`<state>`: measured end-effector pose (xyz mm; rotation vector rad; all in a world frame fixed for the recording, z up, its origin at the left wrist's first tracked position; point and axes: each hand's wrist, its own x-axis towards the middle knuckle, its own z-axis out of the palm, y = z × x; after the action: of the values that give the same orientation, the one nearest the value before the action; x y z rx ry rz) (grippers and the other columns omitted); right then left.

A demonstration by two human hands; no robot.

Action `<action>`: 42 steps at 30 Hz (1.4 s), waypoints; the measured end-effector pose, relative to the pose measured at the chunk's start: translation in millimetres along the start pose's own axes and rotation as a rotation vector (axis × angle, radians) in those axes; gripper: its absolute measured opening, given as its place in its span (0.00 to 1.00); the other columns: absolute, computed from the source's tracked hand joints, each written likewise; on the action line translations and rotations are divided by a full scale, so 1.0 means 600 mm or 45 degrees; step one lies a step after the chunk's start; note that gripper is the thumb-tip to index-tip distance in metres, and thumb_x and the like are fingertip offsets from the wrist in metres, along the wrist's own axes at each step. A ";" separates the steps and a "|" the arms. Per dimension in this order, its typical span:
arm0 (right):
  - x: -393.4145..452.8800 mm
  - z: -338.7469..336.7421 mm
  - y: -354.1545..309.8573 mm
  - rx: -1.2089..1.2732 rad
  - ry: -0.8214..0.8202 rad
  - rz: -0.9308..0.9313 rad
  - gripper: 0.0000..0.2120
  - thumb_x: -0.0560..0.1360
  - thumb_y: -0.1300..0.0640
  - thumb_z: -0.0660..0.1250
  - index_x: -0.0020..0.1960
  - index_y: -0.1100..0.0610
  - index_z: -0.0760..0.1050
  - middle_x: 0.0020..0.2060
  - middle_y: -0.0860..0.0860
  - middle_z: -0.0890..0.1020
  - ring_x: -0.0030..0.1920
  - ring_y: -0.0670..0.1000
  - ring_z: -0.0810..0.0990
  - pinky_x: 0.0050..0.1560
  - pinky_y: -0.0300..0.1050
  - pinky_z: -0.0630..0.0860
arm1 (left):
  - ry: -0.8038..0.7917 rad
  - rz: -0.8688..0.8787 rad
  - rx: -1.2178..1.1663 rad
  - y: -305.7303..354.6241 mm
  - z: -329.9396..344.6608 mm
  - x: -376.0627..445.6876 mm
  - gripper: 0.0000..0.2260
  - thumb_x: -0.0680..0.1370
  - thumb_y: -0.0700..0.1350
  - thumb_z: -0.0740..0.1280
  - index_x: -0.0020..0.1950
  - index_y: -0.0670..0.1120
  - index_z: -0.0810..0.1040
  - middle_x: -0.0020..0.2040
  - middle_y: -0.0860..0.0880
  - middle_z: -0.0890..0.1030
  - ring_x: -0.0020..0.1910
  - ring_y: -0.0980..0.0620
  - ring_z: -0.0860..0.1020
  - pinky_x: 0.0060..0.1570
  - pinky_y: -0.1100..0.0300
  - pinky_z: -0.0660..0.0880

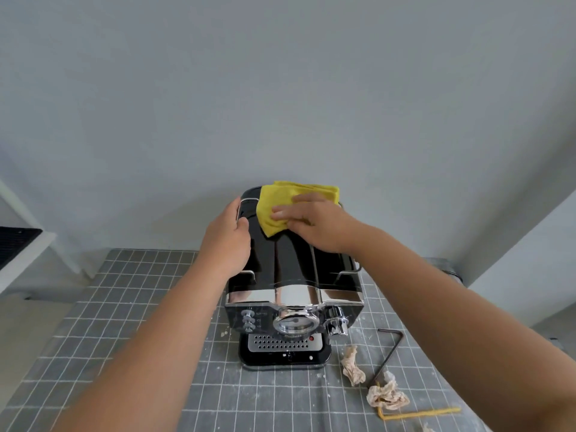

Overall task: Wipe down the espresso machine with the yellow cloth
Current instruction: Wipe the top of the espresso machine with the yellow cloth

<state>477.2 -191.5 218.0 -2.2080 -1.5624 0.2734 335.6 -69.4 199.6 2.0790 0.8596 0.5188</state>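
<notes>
A black and chrome espresso machine (290,275) stands on the grey gridded table, its front with dial and buttons facing me. The folded yellow cloth (280,201) lies on the rear of its glossy black top. My right hand (311,224) lies on the cloth with the fingers flat, pressing it against the top. My left hand (226,244) rests on the machine's upper left edge, with the thumb on the top and the fingers down the left side.
The grey gridded table (124,322) carries white crumbs. Two crumpled brownish paper scraps (353,364) (386,395), a dark bent metal rod (389,353) and a yellow stick (420,413) lie right of the machine. A plain wall rises behind. A white shelf (18,244) stands at left.
</notes>
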 end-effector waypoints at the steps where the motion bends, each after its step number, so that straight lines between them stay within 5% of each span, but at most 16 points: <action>1: 0.013 -0.004 0.001 0.026 -0.083 0.043 0.16 0.81 0.54 0.58 0.68 0.46 0.72 0.70 0.40 0.69 0.75 0.54 0.56 0.68 0.37 0.47 | 0.003 -0.004 0.001 0.000 0.000 0.001 0.20 0.83 0.42 0.53 0.76 0.50 0.60 0.73 0.49 0.67 0.71 0.48 0.66 0.55 0.64 0.59; 3: 0.044 -0.013 0.003 -0.031 -0.215 0.094 0.18 0.82 0.51 0.54 0.72 0.45 0.66 0.75 0.41 0.59 0.77 0.56 0.50 0.73 0.46 0.42 | 0.003 -0.014 0.005 0.000 0.001 0.001 0.21 0.83 0.42 0.53 0.76 0.50 0.60 0.74 0.48 0.67 0.71 0.48 0.66 0.54 0.64 0.59; 6: 0.084 -0.007 0.000 -0.233 -0.265 0.182 0.22 0.83 0.50 0.48 0.76 0.50 0.57 0.78 0.50 0.51 0.77 0.57 0.52 0.75 0.51 0.48 | 0.009 -0.038 0.002 0.000 -0.001 0.002 0.20 0.83 0.42 0.52 0.76 0.50 0.61 0.73 0.48 0.68 0.70 0.47 0.66 0.54 0.64 0.59; 11: 0.068 0.004 -0.015 -0.239 -0.130 0.239 0.21 0.83 0.52 0.49 0.75 0.52 0.60 0.77 0.48 0.57 0.75 0.57 0.57 0.73 0.47 0.50 | 0.016 -0.035 0.031 0.000 -0.003 -0.004 0.19 0.83 0.42 0.52 0.75 0.48 0.62 0.72 0.47 0.69 0.70 0.46 0.67 0.59 0.59 0.64; 15: -0.033 0.011 -0.054 0.014 -0.212 0.146 0.19 0.83 0.51 0.53 0.73 0.47 0.65 0.75 0.40 0.60 0.77 0.54 0.46 0.73 0.44 0.43 | 0.028 -0.046 0.026 -0.005 0.000 0.005 0.20 0.83 0.43 0.52 0.76 0.49 0.61 0.73 0.48 0.67 0.71 0.47 0.66 0.65 0.58 0.63; 20: -0.139 0.019 -0.074 0.262 -0.291 -0.059 0.17 0.81 0.50 0.57 0.70 0.44 0.69 0.70 0.31 0.63 0.76 0.41 0.41 0.74 0.40 0.46 | 0.043 -0.047 -0.056 -0.009 0.003 0.002 0.16 0.84 0.43 0.51 0.71 0.46 0.67 0.69 0.47 0.72 0.67 0.48 0.69 0.53 0.63 0.60; 24: -0.086 0.013 -0.063 0.214 -0.226 -0.004 0.16 0.82 0.53 0.56 0.69 0.47 0.71 0.71 0.36 0.65 0.76 0.44 0.46 0.74 0.41 0.48 | 0.045 -0.069 -0.066 -0.006 0.001 0.004 0.18 0.84 0.44 0.51 0.74 0.48 0.64 0.73 0.49 0.68 0.71 0.49 0.66 0.62 0.61 0.62; 28: 0.028 0.023 -0.029 -0.027 -0.079 0.218 0.19 0.83 0.53 0.51 0.72 0.49 0.66 0.74 0.42 0.62 0.77 0.54 0.52 0.73 0.47 0.49 | 0.050 -0.084 -0.068 0.000 -0.002 -0.001 0.16 0.84 0.42 0.51 0.69 0.45 0.69 0.68 0.45 0.73 0.66 0.46 0.70 0.52 0.62 0.62; 31: 0.099 0.018 -0.012 -0.176 -0.070 0.322 0.20 0.82 0.53 0.50 0.72 0.50 0.66 0.72 0.51 0.69 0.70 0.57 0.65 0.71 0.49 0.61 | 0.020 -0.082 -0.054 -0.003 -0.004 -0.001 0.17 0.84 0.43 0.51 0.72 0.47 0.67 0.68 0.47 0.72 0.67 0.46 0.69 0.54 0.62 0.62; 38: 0.173 -0.013 -0.005 0.058 -0.372 0.279 0.20 0.78 0.60 0.59 0.68 0.47 0.72 0.72 0.41 0.66 0.73 0.47 0.63 0.73 0.44 0.55 | 0.008 -0.072 -0.062 -0.003 -0.002 0.003 0.19 0.84 0.43 0.50 0.74 0.49 0.64 0.71 0.47 0.70 0.70 0.46 0.67 0.60 0.59 0.64; 42: 0.185 -0.009 -0.008 0.000 -0.227 0.279 0.19 0.76 0.59 0.60 0.64 0.47 0.76 0.69 0.44 0.72 0.70 0.50 0.68 0.71 0.44 0.61 | 0.002 -0.051 -0.060 -0.005 0.000 0.006 0.19 0.84 0.43 0.50 0.74 0.50 0.64 0.70 0.47 0.71 0.68 0.45 0.68 0.56 0.60 0.62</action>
<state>513.9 -87.4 233.7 -2.4138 -1.4048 0.5487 337.1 -65.6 197.2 2.0144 0.8804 0.5148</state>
